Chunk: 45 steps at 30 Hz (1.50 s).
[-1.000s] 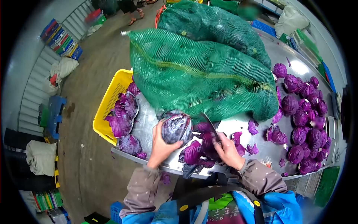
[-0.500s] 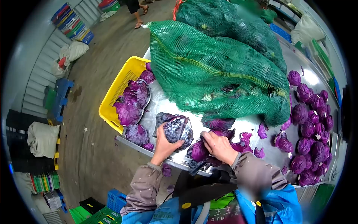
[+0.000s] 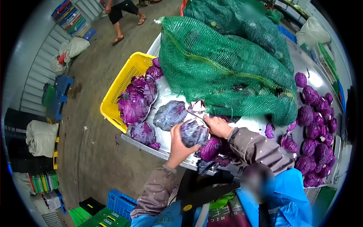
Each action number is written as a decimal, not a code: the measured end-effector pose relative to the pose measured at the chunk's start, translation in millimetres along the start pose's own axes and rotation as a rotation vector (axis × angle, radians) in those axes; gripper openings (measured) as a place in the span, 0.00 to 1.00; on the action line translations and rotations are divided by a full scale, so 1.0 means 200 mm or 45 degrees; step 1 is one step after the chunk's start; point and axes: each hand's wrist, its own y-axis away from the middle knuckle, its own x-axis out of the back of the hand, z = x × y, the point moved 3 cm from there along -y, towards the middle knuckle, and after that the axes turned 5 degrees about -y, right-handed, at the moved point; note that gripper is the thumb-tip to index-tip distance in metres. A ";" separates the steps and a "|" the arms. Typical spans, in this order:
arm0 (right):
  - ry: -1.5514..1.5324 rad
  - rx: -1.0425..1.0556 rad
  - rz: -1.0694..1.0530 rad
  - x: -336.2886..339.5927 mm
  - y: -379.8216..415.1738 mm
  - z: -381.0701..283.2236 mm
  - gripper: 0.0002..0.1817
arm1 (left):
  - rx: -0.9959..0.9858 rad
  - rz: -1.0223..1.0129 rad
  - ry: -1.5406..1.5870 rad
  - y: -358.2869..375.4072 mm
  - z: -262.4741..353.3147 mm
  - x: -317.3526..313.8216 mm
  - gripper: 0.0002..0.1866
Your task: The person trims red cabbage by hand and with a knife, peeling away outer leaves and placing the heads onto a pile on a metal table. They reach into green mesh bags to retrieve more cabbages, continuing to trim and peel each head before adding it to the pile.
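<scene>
My left hand [image 3: 181,145] is wrapped round a dark purple cabbage [image 3: 194,132] above the near edge of the metal table [image 3: 162,90]. Close to its right side, my right hand [image 3: 217,126] is closed on a thin knife [image 3: 197,115] whose blade reaches over the top of the cabbage. A loose outer leaf [image 3: 170,115] lies just left of them. Behind the blade is a pale cut piece [image 3: 197,107]. Beneath my right hand sits another purple cabbage [image 3: 211,148], with torn leaves around it.
A yellow crate [image 3: 118,89] with purple leaves stands at the table's left. Green mesh sacks [image 3: 227,72] fill the back. Many small cabbages [image 3: 312,130] are piled at the right. A person [image 3: 123,15] walks on the floor at the upper left.
Both hands and the held cabbage have shifted slightly right. My right hand has risen to the cabbage's top, and the knife now shows. The walking person is further into view.
</scene>
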 end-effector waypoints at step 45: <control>-0.849 -0.398 0.456 0.10 0.32 -0.45 0.11 | 0.237 0.316 -0.682 0.18 0.11 0.07 0.46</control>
